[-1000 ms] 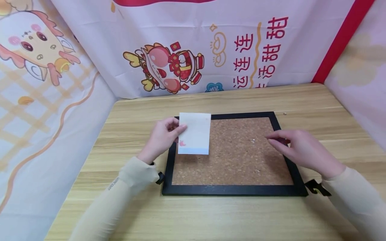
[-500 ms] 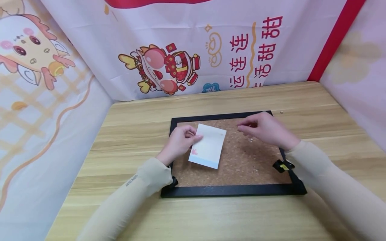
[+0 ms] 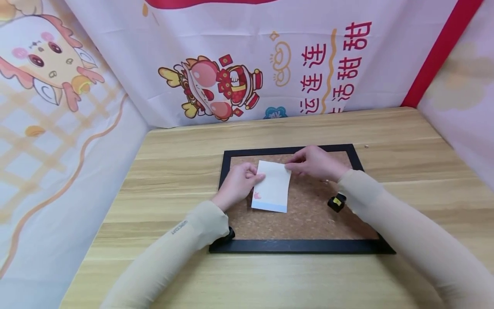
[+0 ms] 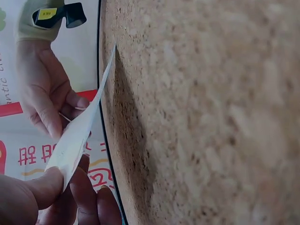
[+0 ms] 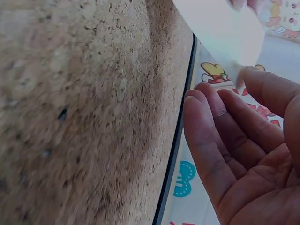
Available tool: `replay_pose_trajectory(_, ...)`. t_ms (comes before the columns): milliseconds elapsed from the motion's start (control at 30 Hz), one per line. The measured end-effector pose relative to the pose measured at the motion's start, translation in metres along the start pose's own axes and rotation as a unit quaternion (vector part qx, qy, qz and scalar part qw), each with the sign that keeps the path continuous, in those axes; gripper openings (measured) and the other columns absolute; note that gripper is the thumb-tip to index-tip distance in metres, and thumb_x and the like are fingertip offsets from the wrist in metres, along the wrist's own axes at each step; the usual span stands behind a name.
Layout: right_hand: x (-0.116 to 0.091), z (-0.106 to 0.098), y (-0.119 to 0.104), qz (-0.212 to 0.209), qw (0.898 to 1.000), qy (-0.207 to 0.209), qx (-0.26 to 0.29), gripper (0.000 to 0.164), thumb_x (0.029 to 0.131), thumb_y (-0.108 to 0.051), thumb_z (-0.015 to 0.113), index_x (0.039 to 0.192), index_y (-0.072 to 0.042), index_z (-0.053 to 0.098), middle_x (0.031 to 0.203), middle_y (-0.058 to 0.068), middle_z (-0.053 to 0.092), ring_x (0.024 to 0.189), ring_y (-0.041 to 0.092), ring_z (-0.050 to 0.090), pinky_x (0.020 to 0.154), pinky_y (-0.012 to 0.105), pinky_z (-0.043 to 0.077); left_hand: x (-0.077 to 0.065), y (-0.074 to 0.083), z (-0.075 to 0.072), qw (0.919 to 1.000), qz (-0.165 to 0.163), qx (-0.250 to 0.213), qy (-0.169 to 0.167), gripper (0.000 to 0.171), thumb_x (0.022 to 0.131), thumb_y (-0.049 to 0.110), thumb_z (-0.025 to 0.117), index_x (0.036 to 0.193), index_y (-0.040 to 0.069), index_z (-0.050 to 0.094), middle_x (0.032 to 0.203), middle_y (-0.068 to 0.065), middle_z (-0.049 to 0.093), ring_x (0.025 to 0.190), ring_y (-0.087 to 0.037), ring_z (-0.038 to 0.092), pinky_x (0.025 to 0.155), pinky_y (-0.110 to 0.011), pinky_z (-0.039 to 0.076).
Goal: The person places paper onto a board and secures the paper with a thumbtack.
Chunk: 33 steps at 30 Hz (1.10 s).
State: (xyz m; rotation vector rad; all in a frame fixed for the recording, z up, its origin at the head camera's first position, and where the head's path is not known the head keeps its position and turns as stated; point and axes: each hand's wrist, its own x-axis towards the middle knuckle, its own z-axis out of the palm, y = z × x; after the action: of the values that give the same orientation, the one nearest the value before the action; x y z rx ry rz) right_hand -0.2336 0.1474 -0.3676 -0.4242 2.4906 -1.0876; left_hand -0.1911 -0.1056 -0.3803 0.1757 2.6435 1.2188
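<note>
A white note sheet point(image 3: 273, 184) with a pale blue lower band and a small pink print hangs over the cork board point(image 3: 312, 214). My left hand point(image 3: 237, 182) pinches its left edge between thumb and fingers. At its upper right corner my right hand point(image 3: 314, 162) has thumb and index finger on the paper. In the right wrist view the right thumb point(image 5: 267, 86) meets the paper's corner, with the other fingers point(image 5: 229, 126) loosely bent below. Seen edge-on in the left wrist view, the sheet point(image 4: 77, 136) stands tilted, its far end close to the cork and casting a shadow.
The cork board's black frame point(image 3: 301, 246) lies on a wood-grain table point(image 3: 173, 171). A tiny object point(image 3: 366, 146) sits behind the board's right corner. Printed cloth point(image 3: 231, 38) closes off the back and sides. Each wrist carries a black strap point(image 3: 336, 203).
The right hand has come in from the right to the note's upper corner. My left hand has carried the sheet rightward and lower over the cork.
</note>
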Motion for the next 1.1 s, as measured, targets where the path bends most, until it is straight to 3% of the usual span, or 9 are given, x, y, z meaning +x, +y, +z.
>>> replay_pose_trajectory(300, 0.020, 0.007, -0.006, -0.009, 1.000, -0.018, 0.001, 0.017, 0.093, -0.024, 0.072, 0.108, -0.017, 0.076, 0.102, 0.002, 0.072, 0.086, 0.027, 0.063, 0.079, 0.042, 0.053, 0.006, -0.008, -0.001, 0.9996, -0.004, 0.020, -0.018, 0.021, 0.097, 0.032, 0.065, 0.095, 0.012, 0.061, 0.064, -0.005, 0.063, 0.054, -0.018, 0.057, 0.050, -0.028, 0.038)
replay_pose_trajectory(500, 0.031, 0.012, -0.010, -0.010, 1.000, -0.021, -0.019, 0.011, 0.092, -0.019, 0.073, 0.102, -0.016, 0.076, 0.095, 0.002, 0.071, 0.081, 0.025, 0.061, 0.074, 0.037, 0.052, 0.006, -0.012, -0.007, 0.9935, 0.012, 0.109, -0.029, 0.024, 0.093, 0.032, 0.071, 0.083, 0.013, 0.061, 0.060, 0.000, 0.055, 0.054, -0.017, 0.051, 0.054, -0.029, 0.037)
replay_pose_trajectory(667, 0.038, 0.016, -0.012, -0.023, 0.998, -0.023, -0.055, 0.009, 0.092, -0.018, 0.073, 0.100, -0.017, 0.076, 0.094, 0.002, 0.070, 0.082, 0.023, 0.059, 0.075, 0.035, 0.051, 0.003, -0.009, -0.010, 0.9789, 0.004, 0.197, -0.054, 0.024, 0.087, 0.032, 0.078, 0.084, 0.014, 0.062, 0.073, 0.000, 0.060, 0.066, -0.019, 0.053, 0.061, -0.032, 0.040)
replay_pose_trajectory(867, 0.043, 0.020, -0.014, -0.043, 0.995, -0.025, -0.090, 0.007, 0.092, -0.019, 0.073, 0.098, -0.016, 0.076, 0.093, 0.001, 0.069, 0.083, 0.021, 0.058, 0.075, 0.035, 0.050, -0.005, 0.000, -0.007, 0.9547, 0.016, 0.292, -0.054, 0.038, 0.083, 0.035, 0.081, 0.107, 0.010, 0.065, 0.095, -0.005, 0.069, 0.079, -0.022, 0.059, 0.071, -0.037, 0.047)
replay_pose_trajectory(967, 0.046, 0.021, -0.015, -0.044, 0.994, -0.027, -0.098, 0.007, 0.092, -0.019, 0.073, 0.097, -0.016, 0.076, 0.092, 0.001, 0.069, 0.083, 0.021, 0.058, 0.076, 0.036, 0.050, -0.009, 0.002, -0.006, 0.9445, 0.027, 0.325, -0.041, 0.044, 0.082, 0.036, 0.082, 0.111, 0.008, 0.065, 0.094, -0.005, 0.070, 0.077, -0.020, 0.060, 0.068, -0.038, 0.049)
replay_pose_trajectory(1100, 0.049, 0.023, -0.016, -0.036, 0.993, -0.028, -0.108, 0.006, 0.091, -0.020, 0.074, 0.096, -0.017, 0.076, 0.092, 0.001, 0.069, 0.083, 0.021, 0.058, 0.077, 0.036, 0.050, -0.010, 0.003, -0.004, 0.9327, 0.041, 0.357, -0.036, 0.040, 0.082, 0.036, 0.082, 0.104, 0.008, 0.064, 0.085, -0.004, 0.067, 0.073, -0.020, 0.060, 0.062, -0.038, 0.050)
